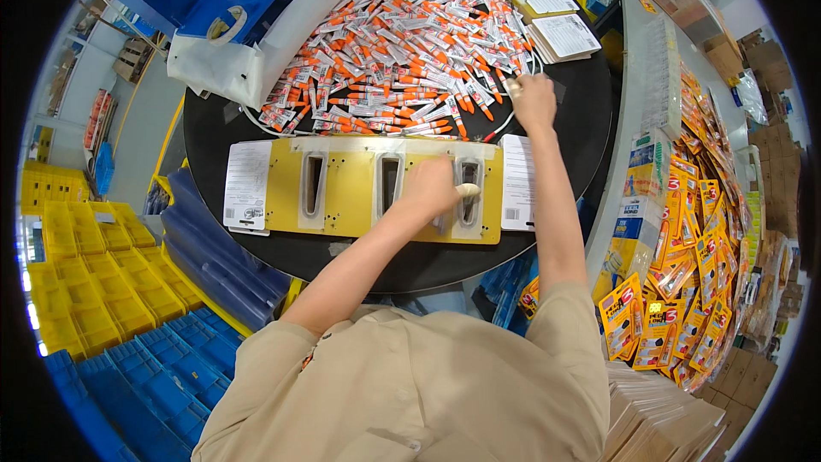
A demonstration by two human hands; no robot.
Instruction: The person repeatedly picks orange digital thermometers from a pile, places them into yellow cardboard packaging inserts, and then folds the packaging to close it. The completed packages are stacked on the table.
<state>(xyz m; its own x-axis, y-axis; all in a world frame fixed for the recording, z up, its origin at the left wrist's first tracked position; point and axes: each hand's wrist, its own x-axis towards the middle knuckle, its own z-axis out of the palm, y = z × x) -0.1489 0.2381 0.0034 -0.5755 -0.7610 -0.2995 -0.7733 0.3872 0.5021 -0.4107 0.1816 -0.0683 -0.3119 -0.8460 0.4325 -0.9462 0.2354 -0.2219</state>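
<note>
Head view is showing a yellow jig plate (351, 192) lying on a round black table (256, 244), with three upright slots cut in it. At the plate's rightmost slot, the left hand (432, 188) is pressing down, fingers curled around a small pale piece (468, 191) at the slot's edge. Beyond the plate's far right corner, the right hand (533, 101) is closing, fingers pinched, on the near edge of a heap of orange-capped white tubes (402, 43); what it is pinching cannot be told. White printed sheets (247, 184) are lying against both ends of the plate.
</note>
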